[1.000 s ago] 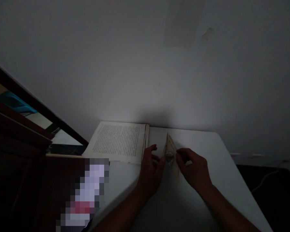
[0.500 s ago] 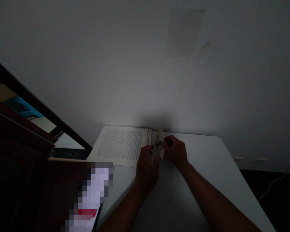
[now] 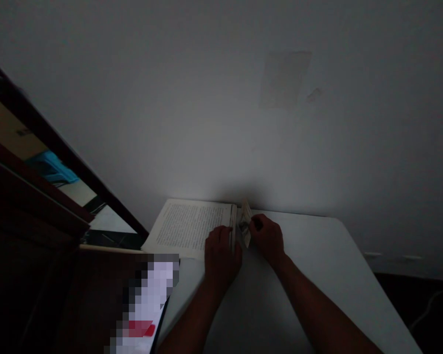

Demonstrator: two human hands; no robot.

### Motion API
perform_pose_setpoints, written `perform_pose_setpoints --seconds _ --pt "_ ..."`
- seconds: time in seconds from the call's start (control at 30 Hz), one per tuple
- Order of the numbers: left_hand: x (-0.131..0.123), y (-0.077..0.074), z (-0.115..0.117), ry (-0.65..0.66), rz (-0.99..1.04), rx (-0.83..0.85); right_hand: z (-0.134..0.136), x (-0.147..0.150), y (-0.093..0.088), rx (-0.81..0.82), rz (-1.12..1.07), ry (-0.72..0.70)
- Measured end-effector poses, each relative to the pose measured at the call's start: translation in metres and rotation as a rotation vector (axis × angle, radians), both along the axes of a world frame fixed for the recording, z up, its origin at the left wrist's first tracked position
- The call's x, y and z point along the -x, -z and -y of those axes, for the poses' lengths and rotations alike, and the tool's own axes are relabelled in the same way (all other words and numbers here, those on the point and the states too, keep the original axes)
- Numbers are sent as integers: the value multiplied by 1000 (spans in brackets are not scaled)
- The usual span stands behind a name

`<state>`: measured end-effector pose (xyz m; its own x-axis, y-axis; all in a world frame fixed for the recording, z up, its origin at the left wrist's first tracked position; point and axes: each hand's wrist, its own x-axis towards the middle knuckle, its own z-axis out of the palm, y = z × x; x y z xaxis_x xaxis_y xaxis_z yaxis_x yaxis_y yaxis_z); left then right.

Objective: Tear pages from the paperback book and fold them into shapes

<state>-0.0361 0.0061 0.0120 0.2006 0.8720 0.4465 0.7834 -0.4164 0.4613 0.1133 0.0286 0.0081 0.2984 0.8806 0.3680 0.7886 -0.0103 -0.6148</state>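
A book point(image 3: 192, 223) with printed text lies on the white table, its edge of stacked pages facing right. My left hand point(image 3: 222, 253) rests with fingers spread over the book's right edge, its thumb to the right of it. My right hand point(image 3: 268, 238) pinches a small folded piece of paper point(image 3: 246, 221) that stands upright just right of the book. The paper looks pale with darker patches; the dim light hides what is on it.
The white table point(image 3: 317, 246) meets a grey wall point(image 3: 170, 123) at the back. A lit, pixelated screen point(image 3: 145, 305) is at the table's left side. Dark wooden furniture point(image 3: 29, 216) and a slanted dark frame point(image 3: 70, 152) stand at the left. A pale cable point(image 3: 430, 305) hangs at the right.
My left hand has moved from beside the book onto its right edge. The right hand keeps its pinch on the folded paper. The whole view has shifted slightly.
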Motion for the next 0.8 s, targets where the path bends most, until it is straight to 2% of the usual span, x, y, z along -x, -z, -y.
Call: perform_pose_setpoints --seconds 0.33,0.47,0.8 --pt "21 -22 4 -23 -216 130 5 -2 -5 -8 -64 27" --pt "31 -22 8 -16 -287 202 15 -7 -5 -7 -96 29" --pt "42 -23 10 10 -292 279 34 -17 -2 14 -132 13"
